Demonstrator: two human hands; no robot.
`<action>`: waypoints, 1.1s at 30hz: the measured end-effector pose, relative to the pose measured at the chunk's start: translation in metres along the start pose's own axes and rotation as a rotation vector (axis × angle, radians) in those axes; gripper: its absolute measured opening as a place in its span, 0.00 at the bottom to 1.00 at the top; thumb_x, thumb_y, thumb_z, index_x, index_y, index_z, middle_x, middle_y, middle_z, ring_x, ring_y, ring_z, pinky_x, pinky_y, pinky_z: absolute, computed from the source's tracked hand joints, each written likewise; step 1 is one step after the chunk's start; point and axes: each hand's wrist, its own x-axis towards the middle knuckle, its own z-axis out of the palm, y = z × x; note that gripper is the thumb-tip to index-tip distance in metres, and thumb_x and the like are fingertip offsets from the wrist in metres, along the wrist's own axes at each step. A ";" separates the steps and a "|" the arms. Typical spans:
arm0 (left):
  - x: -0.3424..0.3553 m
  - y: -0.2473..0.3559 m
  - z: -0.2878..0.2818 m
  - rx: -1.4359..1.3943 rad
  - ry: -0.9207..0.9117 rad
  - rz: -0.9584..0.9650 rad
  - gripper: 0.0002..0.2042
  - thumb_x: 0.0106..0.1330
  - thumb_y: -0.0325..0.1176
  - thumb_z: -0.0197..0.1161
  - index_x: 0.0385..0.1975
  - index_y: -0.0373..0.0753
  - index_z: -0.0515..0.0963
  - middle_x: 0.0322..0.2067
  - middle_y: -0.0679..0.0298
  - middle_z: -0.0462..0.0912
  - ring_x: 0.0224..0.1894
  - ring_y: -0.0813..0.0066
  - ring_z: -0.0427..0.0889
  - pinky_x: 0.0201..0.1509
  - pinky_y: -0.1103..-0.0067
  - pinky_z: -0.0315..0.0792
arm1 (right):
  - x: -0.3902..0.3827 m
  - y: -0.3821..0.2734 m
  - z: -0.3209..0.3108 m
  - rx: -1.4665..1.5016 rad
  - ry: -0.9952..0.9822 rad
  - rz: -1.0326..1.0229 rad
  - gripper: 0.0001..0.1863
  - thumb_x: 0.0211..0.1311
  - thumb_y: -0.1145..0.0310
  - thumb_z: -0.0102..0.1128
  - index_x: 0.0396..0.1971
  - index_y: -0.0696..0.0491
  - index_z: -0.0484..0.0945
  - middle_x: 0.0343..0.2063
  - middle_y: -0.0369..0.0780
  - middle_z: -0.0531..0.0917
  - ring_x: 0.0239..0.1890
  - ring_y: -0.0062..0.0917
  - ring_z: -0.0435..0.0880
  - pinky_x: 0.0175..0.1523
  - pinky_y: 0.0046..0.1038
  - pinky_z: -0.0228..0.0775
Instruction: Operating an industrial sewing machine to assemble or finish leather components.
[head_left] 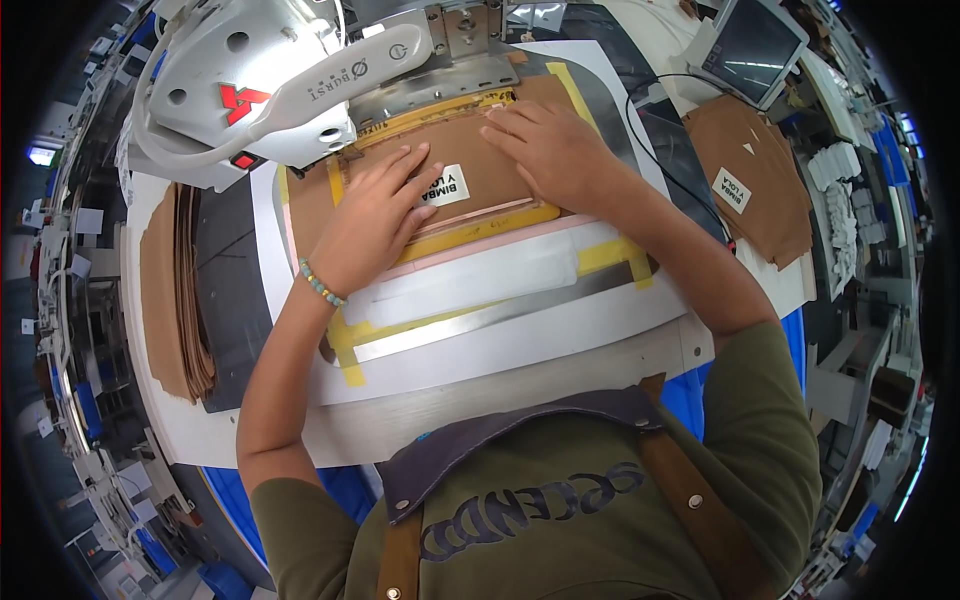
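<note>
A brown leather-like piece (480, 170) with a small white label (446, 187) lies in a yellow-taped frame (480, 225) on the bed of a white sewing machine (260, 85). My left hand (375, 215) lies flat on the brown piece, fingers spread, its fingertips at the label. My right hand (550, 150) presses flat on the piece's upper right part, close to the machine's metal clamp (450, 85). Neither hand grips anything. A beaded bracelet (322, 285) sits on my left wrist.
A stack of brown pieces (175, 290) stands at the left of the table. More brown pieces with white labels (760, 185) lie at the right, below a tilted screen (752, 45). A black cable (680, 180) runs across the right side. A white pad (470, 280) lies below the frame.
</note>
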 end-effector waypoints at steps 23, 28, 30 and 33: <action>0.001 -0.003 0.010 0.008 0.062 -0.005 0.24 0.73 0.33 0.68 0.66 0.32 0.78 0.73 0.50 0.73 0.75 0.47 0.70 0.79 0.59 0.66 | 0.043 -0.006 0.024 0.170 0.034 -0.025 0.10 0.65 0.67 0.66 0.37 0.59 0.86 0.46 0.40 0.81 0.51 0.32 0.81 0.50 0.35 0.78; -0.006 -0.007 0.008 -0.018 0.074 -0.018 0.23 0.74 0.32 0.67 0.67 0.31 0.77 0.73 0.50 0.73 0.75 0.46 0.70 0.79 0.59 0.66 | 0.039 0.001 0.007 0.322 0.115 0.107 0.12 0.70 0.69 0.60 0.47 0.57 0.87 0.58 0.42 0.82 0.60 0.37 0.82 0.61 0.40 0.79; -0.011 -0.010 0.006 -0.019 0.077 -0.031 0.23 0.74 0.31 0.66 0.67 0.31 0.77 0.73 0.50 0.73 0.74 0.47 0.70 0.79 0.59 0.66 | 0.036 0.004 0.001 0.329 0.113 0.139 0.13 0.71 0.69 0.60 0.49 0.56 0.87 0.60 0.42 0.82 0.62 0.36 0.81 0.62 0.39 0.79; -0.017 -0.015 0.004 -0.024 0.085 -0.043 0.23 0.75 0.31 0.65 0.67 0.31 0.77 0.73 0.50 0.73 0.74 0.47 0.71 0.78 0.60 0.66 | 0.032 0.007 -0.002 0.345 0.095 0.193 0.14 0.71 0.69 0.59 0.51 0.55 0.87 0.63 0.42 0.81 0.65 0.36 0.80 0.64 0.38 0.79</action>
